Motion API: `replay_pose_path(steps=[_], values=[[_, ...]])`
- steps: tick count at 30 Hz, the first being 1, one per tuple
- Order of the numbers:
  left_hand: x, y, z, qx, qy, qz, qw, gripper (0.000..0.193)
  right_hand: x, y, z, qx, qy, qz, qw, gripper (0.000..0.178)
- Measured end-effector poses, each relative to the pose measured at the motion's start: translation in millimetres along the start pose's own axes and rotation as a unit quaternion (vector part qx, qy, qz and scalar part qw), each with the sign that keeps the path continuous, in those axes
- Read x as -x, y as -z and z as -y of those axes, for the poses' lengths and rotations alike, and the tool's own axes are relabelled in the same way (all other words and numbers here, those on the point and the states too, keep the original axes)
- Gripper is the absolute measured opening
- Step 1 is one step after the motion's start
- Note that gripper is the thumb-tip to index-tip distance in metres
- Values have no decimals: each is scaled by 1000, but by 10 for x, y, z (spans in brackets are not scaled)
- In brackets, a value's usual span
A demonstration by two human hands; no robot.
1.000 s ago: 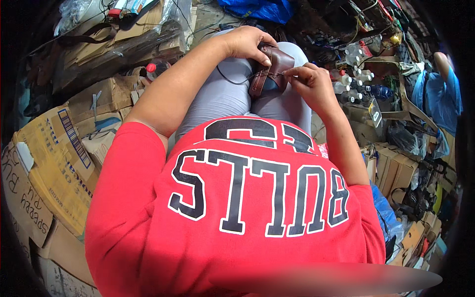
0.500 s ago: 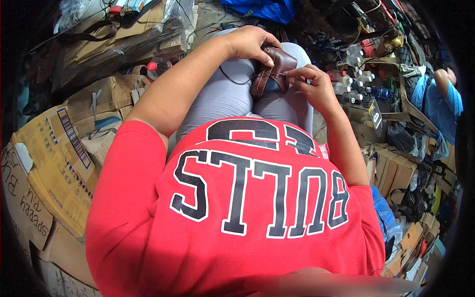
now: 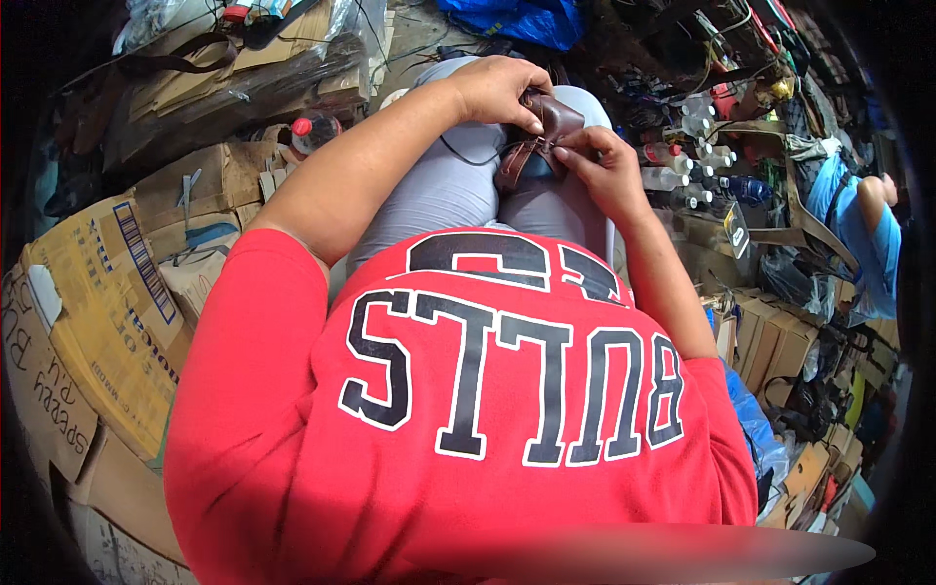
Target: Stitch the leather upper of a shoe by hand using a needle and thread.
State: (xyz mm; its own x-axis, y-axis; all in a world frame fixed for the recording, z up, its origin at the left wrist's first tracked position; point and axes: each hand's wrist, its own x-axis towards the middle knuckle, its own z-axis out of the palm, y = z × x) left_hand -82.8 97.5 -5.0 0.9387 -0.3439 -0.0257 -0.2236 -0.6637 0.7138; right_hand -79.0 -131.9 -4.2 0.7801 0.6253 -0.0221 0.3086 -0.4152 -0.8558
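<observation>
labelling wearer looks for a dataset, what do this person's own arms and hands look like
The left hand and right hand are ungloved, and no watch or bracelet shows on either wrist. The forearms are uncovered. The left sleeve and right sleeve are short and red, with no print visible.

Dark block lettering (image 3: 465,390) spans the red T-shirt (image 3: 249,419). Blue print (image 3: 146,261) lines one edge of the taped carton (image 3: 102,336); black handwriting (image 3: 60,417) marks nearby cardboard (image 3: 122,478).
</observation>
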Motion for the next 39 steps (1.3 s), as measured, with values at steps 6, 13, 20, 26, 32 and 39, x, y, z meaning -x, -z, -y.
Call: replay_pose_path(steps=[6, 13, 20, 26, 32, 39], values=[[208, -65, 20, 31, -59, -111, 992, 34, 91, -25, 137, 152, 129, -40, 979, 14], [686, -38, -207, 37, -50, -194, 979, 38, 139, 101, 111, 114, 78, 34, 990, 41], [704, -39, -258, -126, -92, -220, 963, 16, -33, 159, -25, 5, 21, 94, 995, 49], [677, -27, -266, -130, -88, -212, 965, 15, -92, 154, -28, 13, 19, 94, 995, 44], [680, -7, -324, -175, -120, -208, 955, 13, -103, 158, -90, -9, 10, 108, 994, 44], [660, -88, -259, -114, -148, -201, 962, 14, -92, 97, -207, -31, 35, 100, 994, 37]])
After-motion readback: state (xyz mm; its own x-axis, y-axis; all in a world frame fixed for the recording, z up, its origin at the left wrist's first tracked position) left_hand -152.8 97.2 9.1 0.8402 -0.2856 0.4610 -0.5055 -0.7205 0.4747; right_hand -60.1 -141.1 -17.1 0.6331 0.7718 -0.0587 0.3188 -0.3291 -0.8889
